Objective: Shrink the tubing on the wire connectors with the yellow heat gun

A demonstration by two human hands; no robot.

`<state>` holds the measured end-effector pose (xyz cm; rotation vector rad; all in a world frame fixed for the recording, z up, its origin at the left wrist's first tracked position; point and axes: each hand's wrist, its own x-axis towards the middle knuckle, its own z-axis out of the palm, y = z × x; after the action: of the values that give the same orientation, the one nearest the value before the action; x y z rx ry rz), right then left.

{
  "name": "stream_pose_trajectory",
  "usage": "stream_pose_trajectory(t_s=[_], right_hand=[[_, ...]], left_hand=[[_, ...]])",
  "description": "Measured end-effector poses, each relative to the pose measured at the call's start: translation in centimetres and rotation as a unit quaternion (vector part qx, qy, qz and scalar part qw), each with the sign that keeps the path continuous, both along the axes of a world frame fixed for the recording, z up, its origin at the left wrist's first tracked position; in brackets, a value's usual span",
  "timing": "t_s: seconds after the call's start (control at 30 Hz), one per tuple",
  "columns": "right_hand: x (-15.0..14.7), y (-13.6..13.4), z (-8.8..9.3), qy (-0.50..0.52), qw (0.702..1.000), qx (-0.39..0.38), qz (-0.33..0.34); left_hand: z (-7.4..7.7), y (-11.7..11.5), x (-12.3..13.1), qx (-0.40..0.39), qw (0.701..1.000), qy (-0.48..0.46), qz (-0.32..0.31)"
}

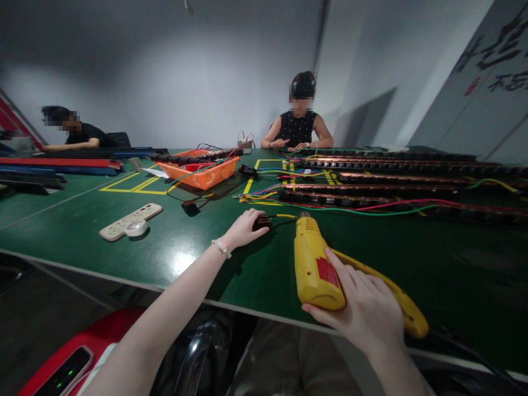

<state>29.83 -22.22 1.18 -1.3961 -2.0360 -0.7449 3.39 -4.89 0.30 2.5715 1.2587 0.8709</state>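
My right hand [365,305] is wrapped round the body of a yellow heat gun [307,258] with a red label. Its nozzle points away from me, right by the end of a short yellow wire [284,215]. That wire runs left into a small black connector [262,221] close to the green tabletop. My left hand [245,228], with a bracelet at the wrist, is closed on this connector; part of it is hidden by the fingers. Another black connector [190,207] with a wire lies farther left on the table.
An orange basket [206,176] holds a wired strip. Long black strips [371,201] with coloured wires lie across the right side. A beige power strip [132,220] with a white round object [136,228] lies left. Two people sit across the table [82,220].
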Motion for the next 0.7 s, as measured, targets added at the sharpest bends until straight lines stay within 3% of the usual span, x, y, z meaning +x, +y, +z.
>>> stream_pose_trajectory(t_s=[0.33, 0.7], right_hand=[[-2.6, -1.2, 0.3, -0.007, 0.998, 0.009, -0.069], [-6.7, -1.1, -0.3, 0.033, 0.999, -0.022, -0.016]], left_hand=[[-0.3, 0.3, 0.3, 0.005, 1.000, 0.001, 0.011], [-0.5, 0.3, 0.4, 0.016, 1.000, -0.018, 0.010]])
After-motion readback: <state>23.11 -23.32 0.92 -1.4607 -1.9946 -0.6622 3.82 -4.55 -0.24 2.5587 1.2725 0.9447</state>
